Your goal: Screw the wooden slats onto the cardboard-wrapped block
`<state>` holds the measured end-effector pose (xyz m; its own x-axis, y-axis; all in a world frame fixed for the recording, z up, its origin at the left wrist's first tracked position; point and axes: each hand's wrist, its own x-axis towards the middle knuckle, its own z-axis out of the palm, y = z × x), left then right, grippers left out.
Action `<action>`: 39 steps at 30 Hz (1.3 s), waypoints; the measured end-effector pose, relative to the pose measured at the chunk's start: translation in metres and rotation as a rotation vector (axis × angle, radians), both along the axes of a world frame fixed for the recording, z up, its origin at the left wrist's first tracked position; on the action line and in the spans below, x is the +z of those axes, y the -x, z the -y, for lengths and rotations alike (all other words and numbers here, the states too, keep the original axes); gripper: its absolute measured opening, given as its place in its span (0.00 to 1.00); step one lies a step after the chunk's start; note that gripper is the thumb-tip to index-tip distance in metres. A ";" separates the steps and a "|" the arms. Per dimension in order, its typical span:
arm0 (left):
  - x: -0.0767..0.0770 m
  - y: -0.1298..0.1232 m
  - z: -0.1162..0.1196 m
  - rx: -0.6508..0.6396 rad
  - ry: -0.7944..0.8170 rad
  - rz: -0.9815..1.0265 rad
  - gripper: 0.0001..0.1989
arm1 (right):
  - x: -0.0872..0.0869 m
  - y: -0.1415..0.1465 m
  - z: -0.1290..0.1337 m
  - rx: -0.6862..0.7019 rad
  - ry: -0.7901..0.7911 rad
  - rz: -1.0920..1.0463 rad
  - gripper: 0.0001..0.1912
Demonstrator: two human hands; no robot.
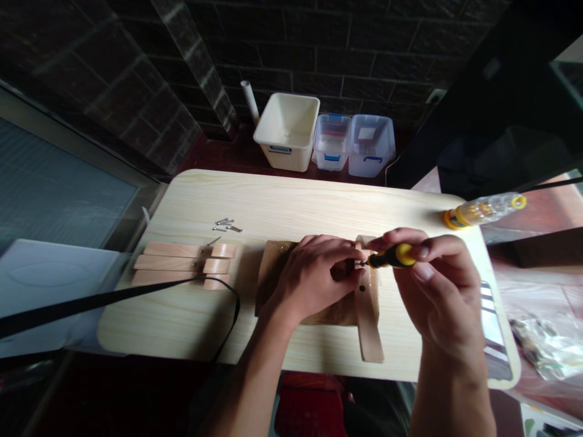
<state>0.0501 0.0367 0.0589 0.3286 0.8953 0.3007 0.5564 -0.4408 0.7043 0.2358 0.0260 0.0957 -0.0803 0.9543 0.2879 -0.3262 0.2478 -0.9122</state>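
A black-and-yellow screwdriver (395, 256) lies almost level in my right hand (444, 285), its handle pinched between thumb and fingers. Its tip meets a small dark screw head or hole at the upper part of a flat wooden strip (370, 331). My left hand (314, 273) is curled against that strip, thumb and index finger on either side of the screwdriver tip. A rounded wooden piece (363, 240) shows at the strip's far end, partly hidden by my fingers. Beneath them is a brown block (268, 273), largely covered by my left hand.
Several wooden strips (166, 262) and short rounded wooden pieces (216, 266) lie left on the table (291, 203), near loose screws (228, 226). A black strap (136, 292) crosses there. A clear yellow-capped container (485, 210) lies at the right; bins (289, 130) stand beyond.
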 end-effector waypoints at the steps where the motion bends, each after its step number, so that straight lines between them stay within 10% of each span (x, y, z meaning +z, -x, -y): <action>1: 0.000 0.000 0.000 -0.004 0.005 -0.004 0.10 | 0.000 0.000 0.000 0.001 0.004 0.003 0.06; 39: 0.000 -0.001 0.000 0.006 0.014 -0.022 0.10 | -0.001 -0.003 0.000 -0.022 0.005 0.036 0.04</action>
<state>0.0512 0.0365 0.0589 0.3293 0.9014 0.2810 0.5744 -0.4275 0.6981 0.2388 0.0265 0.0948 -0.0695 0.9574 0.2801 -0.2873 0.2497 -0.9247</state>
